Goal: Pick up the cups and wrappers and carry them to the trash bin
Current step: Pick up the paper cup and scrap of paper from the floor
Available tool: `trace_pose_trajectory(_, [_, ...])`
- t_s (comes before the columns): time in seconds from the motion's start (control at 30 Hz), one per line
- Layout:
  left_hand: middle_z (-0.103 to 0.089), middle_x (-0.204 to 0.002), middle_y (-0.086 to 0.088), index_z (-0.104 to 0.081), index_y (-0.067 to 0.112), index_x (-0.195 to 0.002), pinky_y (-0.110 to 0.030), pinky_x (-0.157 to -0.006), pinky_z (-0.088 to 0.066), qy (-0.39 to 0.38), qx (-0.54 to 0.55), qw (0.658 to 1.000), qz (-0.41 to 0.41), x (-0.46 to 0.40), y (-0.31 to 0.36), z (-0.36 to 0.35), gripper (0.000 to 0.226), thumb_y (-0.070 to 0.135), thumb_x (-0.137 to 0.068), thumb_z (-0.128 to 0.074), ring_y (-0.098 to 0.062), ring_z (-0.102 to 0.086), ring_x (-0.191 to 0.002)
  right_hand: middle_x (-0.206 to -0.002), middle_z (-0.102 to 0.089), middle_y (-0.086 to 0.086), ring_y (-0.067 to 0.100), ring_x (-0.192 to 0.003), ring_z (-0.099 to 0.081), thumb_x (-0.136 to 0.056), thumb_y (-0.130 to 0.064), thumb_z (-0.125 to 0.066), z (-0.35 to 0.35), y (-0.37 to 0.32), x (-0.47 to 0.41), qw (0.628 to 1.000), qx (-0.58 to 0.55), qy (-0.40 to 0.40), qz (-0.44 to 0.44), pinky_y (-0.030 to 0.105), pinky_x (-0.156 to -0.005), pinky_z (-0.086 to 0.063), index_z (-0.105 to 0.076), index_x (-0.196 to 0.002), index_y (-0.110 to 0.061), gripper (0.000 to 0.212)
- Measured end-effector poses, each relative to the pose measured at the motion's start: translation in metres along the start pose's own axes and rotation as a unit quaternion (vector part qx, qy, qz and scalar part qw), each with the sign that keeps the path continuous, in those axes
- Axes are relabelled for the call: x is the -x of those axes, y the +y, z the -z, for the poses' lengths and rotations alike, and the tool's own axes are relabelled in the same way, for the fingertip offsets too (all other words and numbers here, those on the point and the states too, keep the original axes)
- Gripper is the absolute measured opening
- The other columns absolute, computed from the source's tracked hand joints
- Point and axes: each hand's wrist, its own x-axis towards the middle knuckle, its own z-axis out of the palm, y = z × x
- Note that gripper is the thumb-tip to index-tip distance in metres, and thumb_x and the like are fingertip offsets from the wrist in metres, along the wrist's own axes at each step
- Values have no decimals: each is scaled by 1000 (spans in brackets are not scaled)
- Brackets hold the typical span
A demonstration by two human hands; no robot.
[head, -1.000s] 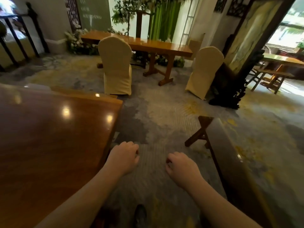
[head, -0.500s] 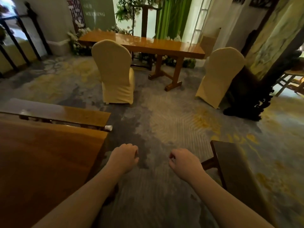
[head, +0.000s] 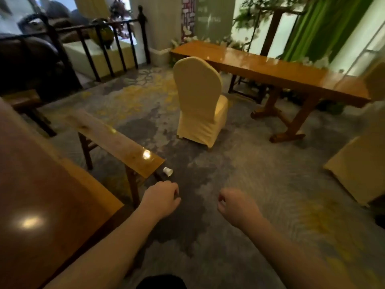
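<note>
Both hands held out over the carpet, a white cup lying ahead of the left one.

We see the left hand and the right hand reaching forward side by side, apart from each other, each curled into a loose fist with nothing visible inside. A small white cup lies tipped on its side on the patterned carpet, just beside the near end of a narrow wooden bench and a little beyond the left knuckles, not touching them. To our left runs the edge of a glossy brown table. Farther off stands a chair in a cream cover, next to a long wooden table.
</note>
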Motion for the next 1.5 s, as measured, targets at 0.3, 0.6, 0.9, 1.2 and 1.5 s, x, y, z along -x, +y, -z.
trace_pose_trajectory(0.3, [-56, -94, 11, -59, 34, -102, -28, -74, -52, 22, 34, 993, 110, -124, -3, 1, 17, 42, -89, -65, -7, -56, -82, -91, -60, -3, 20, -89, -59, -88, -40, -54, 5, 49, -179, 992, 32, -80, 95, 33, -66, -46, -60, -90, -26, 15])
trace_pose_trajectory(0.6, [-60, -100, 4, -60, 29, -107, -32, -73, -56, -18, 43, 991, 122, -315, -61, 9, 22, 44, -91, -61, -12, -58, -84, -86, -55, -6, 16, -82, -56, -90, -38, -54, 5, 61, -372, 982, 63, -120, 131, 32, -62, -45, -58, -87, -29, 10])
trace_pose_trajectory(0.9, [-60, -104, 2, -60, 28, -102, -37, -78, -56, -60, 66, 980, 180, -434, -104, 10, 18, 42, -90, -61, -16, -58, -90, -91, -61, -3, 17, -84, -58, -90, -33, -56, -7, 66, -525, 969, 56, -174, 165, 36, -68, -53, -63, -91, -24, 11])
trace_pose_trajectory(1.2, [-64, -102, 2, -61, 27, -105, -37, -75, -55, -96, 141, 913, 370, -547, -139, -40, 25, 44, -87, -64, -18, -61, -89, -93, -61, 4, 26, -89, -60, -92, -32, -57, -67, 91, -721, 919, 76, -272, 274, 34, -66, -47, -60, -89, -18, 15])
trace_pose_trajectory(1.5, [-64, -108, 0, -54, 29, -101, -31, -73, -45, -86, 391, 692, 601, -667, -163, -144, 39, 52, -76, -74, -17, -57, -90, -96, -63, 7, 29, -87, -61, -91, -32, -55, -174, 110, -880, 856, 138, -388, 313, 39, -68, -51, -63, -93, -18, 16])
